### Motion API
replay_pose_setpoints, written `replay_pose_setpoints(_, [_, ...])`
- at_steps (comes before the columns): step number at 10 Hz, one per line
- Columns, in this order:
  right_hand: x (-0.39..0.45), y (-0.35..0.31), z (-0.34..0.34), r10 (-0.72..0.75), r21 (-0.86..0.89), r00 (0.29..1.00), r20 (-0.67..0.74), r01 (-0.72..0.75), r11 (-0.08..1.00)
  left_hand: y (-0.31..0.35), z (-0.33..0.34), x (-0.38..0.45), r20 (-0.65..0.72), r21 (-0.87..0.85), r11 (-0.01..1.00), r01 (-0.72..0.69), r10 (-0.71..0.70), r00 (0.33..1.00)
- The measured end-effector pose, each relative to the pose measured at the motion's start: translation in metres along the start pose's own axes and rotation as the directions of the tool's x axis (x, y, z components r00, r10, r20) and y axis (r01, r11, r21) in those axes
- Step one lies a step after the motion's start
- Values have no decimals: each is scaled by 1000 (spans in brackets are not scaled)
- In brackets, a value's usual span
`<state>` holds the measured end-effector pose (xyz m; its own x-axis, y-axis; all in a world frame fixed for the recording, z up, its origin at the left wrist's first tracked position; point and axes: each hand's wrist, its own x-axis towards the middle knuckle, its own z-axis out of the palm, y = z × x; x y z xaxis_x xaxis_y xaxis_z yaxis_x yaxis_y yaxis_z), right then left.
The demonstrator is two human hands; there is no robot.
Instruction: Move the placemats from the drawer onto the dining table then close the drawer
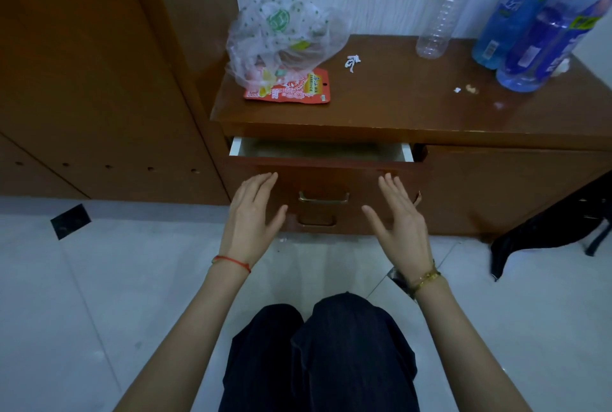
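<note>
brown wooden drawer (323,179) slightly ajar under worktop (414,106), contents hidden | left hand (250,222) fingers straight, holding nothing | right hand (402,229) likewise, both before drawer front beside brass handle (324,198)

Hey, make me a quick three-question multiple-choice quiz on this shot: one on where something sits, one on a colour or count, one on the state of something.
1. Where does the red snack packet lie?
A. in the drawer
B. on the cabinet top, partly under the clear plastic bag
C. on the floor

2. How many blue bottles stand at the right?
A. two
B. four
C. none

3. What state is the drawer in?
A. fully shut
B. taken out
C. slightly open

Answers: 1 B, the bag overlaps it; 2 A, two stand together beside the clear bottle; 3 C, a gap shows while the left hand and right hand are spread before its front.
</note>
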<state>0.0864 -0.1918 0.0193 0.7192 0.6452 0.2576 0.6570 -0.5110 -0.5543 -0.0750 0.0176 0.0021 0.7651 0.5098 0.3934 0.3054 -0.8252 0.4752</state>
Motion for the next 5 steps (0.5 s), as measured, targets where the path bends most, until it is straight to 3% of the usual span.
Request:
replay_pose_setpoints(3, [44,12,5,5,-84,999,54,0,996,-10,10,45,73,79,997,7,-12,997])
replay_pose_setpoints(5, [54,24,10,-43,-73,999,11,44,996,-11,6,54,82,63,998,-4,-1,997])
